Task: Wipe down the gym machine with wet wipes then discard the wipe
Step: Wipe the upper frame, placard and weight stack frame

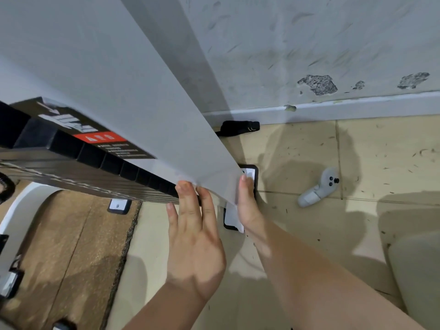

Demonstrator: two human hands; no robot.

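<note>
The gym machine has a tall grey side panel [123, 91] over a black weight stack [100, 160] with a red and black label. My left hand [192, 234] lies flat with fingers apart, its fingertips touching the panel's lower edge, and holds nothing. My right hand [247, 206] presses on the panel's lower corner. A white wet wipe [234, 216] hangs out from under its palm. Behind that hand sits a black machine foot [256, 170], partly hidden.
A light grey hand controller [319, 189] lies on the beige floor tiles to the right. A black strap [238, 127] rests by the baseboard of the scuffed wall. A brown mat [71, 246], a white curved frame [21, 210] and another black foot [117, 206] are at the left.
</note>
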